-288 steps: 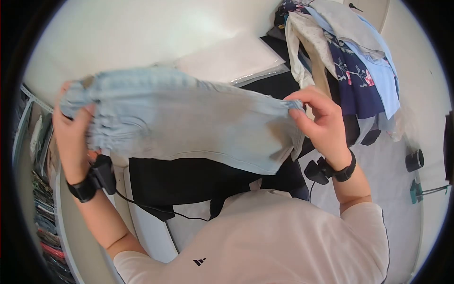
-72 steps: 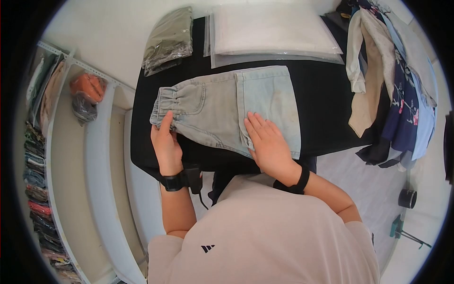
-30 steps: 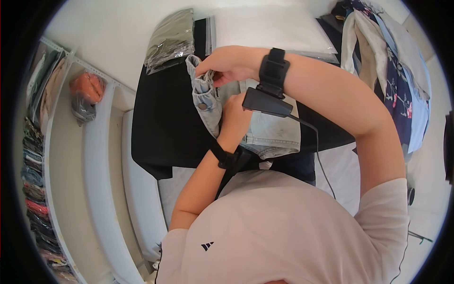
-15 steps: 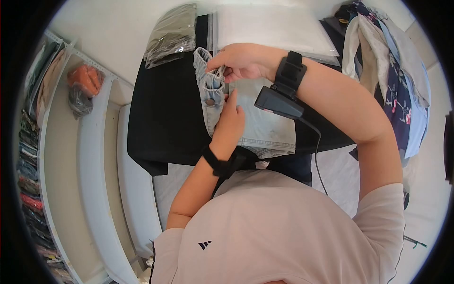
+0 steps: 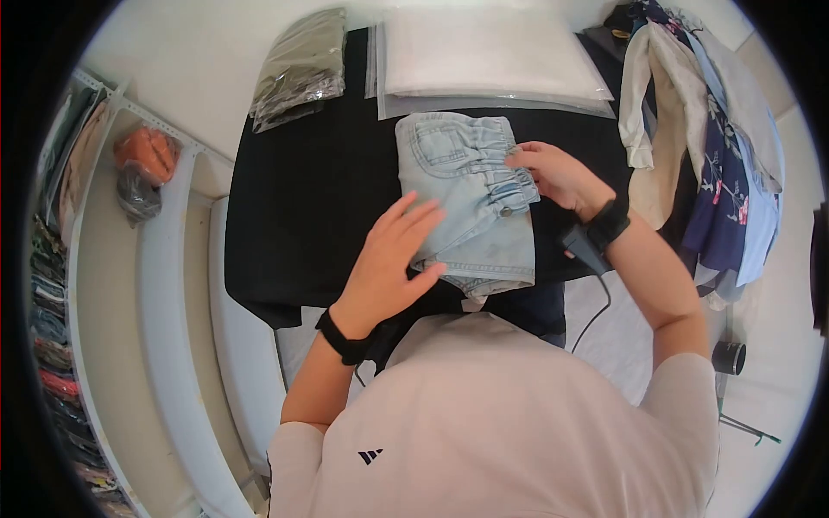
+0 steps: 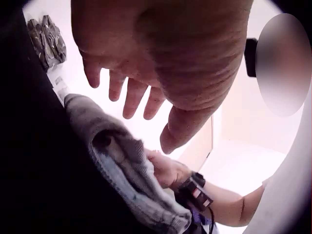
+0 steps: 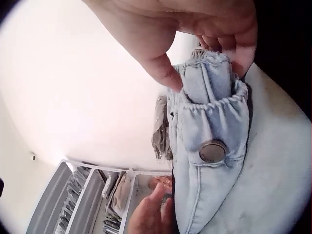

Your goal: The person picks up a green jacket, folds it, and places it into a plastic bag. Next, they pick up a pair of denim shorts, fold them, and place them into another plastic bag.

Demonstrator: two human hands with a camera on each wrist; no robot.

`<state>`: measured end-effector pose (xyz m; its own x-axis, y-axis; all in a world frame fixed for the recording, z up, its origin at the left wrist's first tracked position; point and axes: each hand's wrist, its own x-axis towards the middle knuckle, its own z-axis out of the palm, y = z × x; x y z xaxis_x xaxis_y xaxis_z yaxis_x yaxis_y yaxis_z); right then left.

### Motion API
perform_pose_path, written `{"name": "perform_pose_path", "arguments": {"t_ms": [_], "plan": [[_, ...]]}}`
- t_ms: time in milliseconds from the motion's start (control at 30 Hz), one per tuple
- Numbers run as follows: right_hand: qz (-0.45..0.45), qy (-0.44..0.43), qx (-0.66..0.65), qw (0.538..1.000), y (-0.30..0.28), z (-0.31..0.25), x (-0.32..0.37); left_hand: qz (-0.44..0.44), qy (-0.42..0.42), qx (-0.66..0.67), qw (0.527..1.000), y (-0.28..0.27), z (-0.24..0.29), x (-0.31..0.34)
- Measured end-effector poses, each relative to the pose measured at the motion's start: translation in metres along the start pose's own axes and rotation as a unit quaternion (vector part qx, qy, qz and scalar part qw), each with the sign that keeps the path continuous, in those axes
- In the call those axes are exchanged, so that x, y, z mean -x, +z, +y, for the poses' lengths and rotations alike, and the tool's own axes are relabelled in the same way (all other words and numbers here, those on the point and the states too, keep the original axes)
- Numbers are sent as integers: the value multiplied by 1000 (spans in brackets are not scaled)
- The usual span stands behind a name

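Observation:
Light blue denim garment (image 5: 471, 233) lies folded on the black-covered table, its gathered waistband toward the right. The right hand (image 5: 561, 180) pinches that waistband between thumb and fingers; the right wrist view shows the thumb on one side of the elastic (image 7: 214, 105), near a metal button (image 7: 213, 151). Fingers spread and straight, the left hand (image 5: 389, 263) is at the garment's left side; in the left wrist view the hand (image 6: 161, 63) appears raised over the folded denim (image 6: 117, 151). Whether its fingertips touch the cloth, I cannot tell.
Clear plastic bags (image 5: 496, 60) lie stacked at the table's back, with a bagged olive garment (image 5: 302, 69) to their left. Several garments (image 5: 717, 173) hang over the right end. Shelves (image 5: 117, 285) with packed clothes stand at left; black cloth (image 5: 302, 207) covers the table.
The waistband end has been folded over from the left to the right, and the right hand moved right with it. The left hand has come away from the waistband and spread its fingers.

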<state>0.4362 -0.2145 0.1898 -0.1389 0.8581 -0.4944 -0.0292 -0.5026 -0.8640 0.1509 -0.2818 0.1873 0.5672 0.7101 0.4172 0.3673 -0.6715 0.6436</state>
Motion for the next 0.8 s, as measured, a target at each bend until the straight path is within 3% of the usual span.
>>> {"name": "perform_pose_path", "arguments": {"t_ms": [100, 167, 233, 300, 433, 533, 600, 733, 800], "plan": [[46, -54, -3, 998, 12, 5, 10, -35, -14, -67, 997, 22, 0, -10], [94, -124, 67, 986, 11, 13, 7, -43, 6, -107, 993, 30, -12, -9], [102, -96, 85, 987, 9, 11, 16, -50, 23, -146, 988, 30, -18, -8], [101, -56, 77, 990, 9, 14, 20, -29, 27, -78, 996, 25, -18, -4], [87, -65, 41, 993, 3, 30, 13, -16, 46, -90, 995, 24, -19, -1], [122, -84, 64, 987, 6, 32, 15, -90, 46, -87, 991, 22, -21, 0], [167, -72, 162, 970, 9, 29, 21, -137, 18, -49, 989, 16, -11, -1], [141, -89, 204, 965, 6, 35, 19, -160, 16, -83, 984, 21, -9, 3], [102, -69, 138, 983, 6, 31, 19, -156, 17, -106, 982, 24, -11, 4]]}}
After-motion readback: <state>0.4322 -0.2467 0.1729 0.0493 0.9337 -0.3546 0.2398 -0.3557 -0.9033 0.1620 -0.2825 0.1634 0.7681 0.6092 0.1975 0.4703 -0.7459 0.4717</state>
